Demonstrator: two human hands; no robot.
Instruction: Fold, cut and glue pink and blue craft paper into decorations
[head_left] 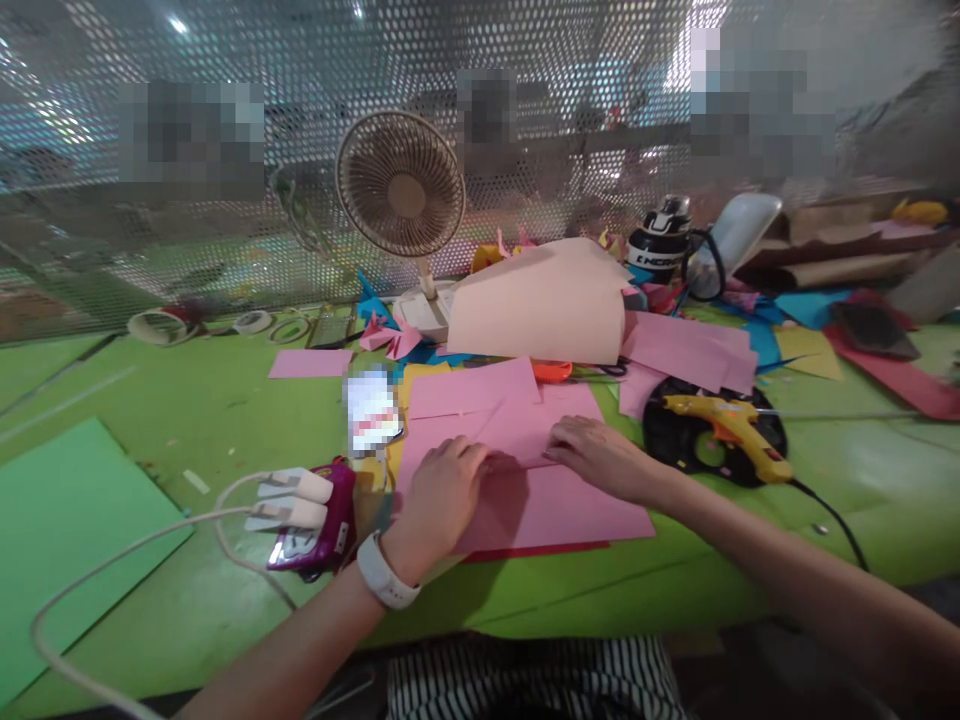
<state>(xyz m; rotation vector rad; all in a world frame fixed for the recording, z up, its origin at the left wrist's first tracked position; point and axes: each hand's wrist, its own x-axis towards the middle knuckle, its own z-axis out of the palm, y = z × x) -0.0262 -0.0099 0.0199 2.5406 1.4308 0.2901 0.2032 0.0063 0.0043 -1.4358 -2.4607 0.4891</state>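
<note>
A sheet of pink paper (517,430) lies partly folded over on larger pink sheets (570,515) in front of me. My left hand (446,490), with a white band on the wrist, has its fingers bent and pressed together at the left end of the fold. At the right end, my right hand (592,450) curls its fingertips onto the same edge. The thumbs are mostly hidden. Under the stack a strip of red paper (540,550) shows. Another pink piece (476,388) lies just beyond the fold.
A phone (373,410) and a purple power strip (322,525) with white plugs are on the left. On the right, a yellow glue gun (731,430) rests on a black round holder. Behind stand a fan (401,185), a large pale sheet (540,305) and a bottle (660,240).
</note>
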